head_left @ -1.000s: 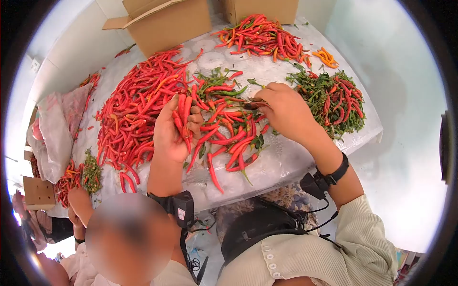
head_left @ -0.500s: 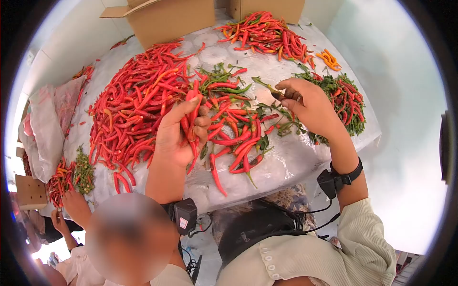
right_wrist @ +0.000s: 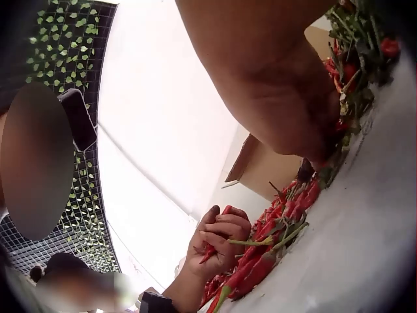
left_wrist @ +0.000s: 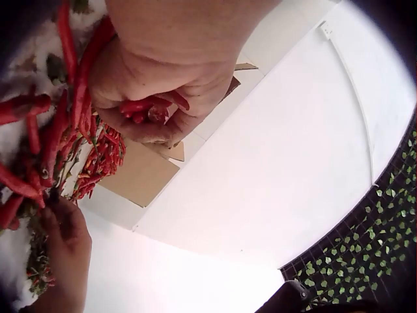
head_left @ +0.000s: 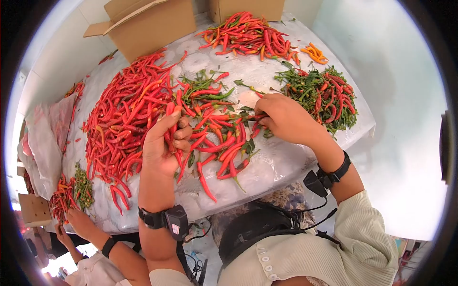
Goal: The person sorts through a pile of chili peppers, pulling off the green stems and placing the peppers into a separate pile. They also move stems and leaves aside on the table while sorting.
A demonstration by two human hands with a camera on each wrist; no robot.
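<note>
Right hand (head_left: 288,120) has moved left, onto loose peppers (head_left: 224,145). Left hand (head_left: 162,143) grips red peppers (head_left: 170,109) above the counter (head_left: 286,164), long axes running away from the person; wrist sticker (head_left: 175,229) unreadable. Whether right fingers grasp anything, I cannot tell.

Pale, sheet-covered table (head_left: 282,167): red chilli heaps (head_left: 119,126), orange chillies (head_left: 315,54), leafy green stems (head_left: 305,93), cardboard boxes (head_left: 153,34).

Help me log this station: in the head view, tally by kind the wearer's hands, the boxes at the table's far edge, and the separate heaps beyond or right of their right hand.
Left hand and right hand: 2
Cardboard boxes: 2
Mainly red pepper heap: 1
Orange pepper cluster: 1
Leafy heap: 1
Total: 7
</note>
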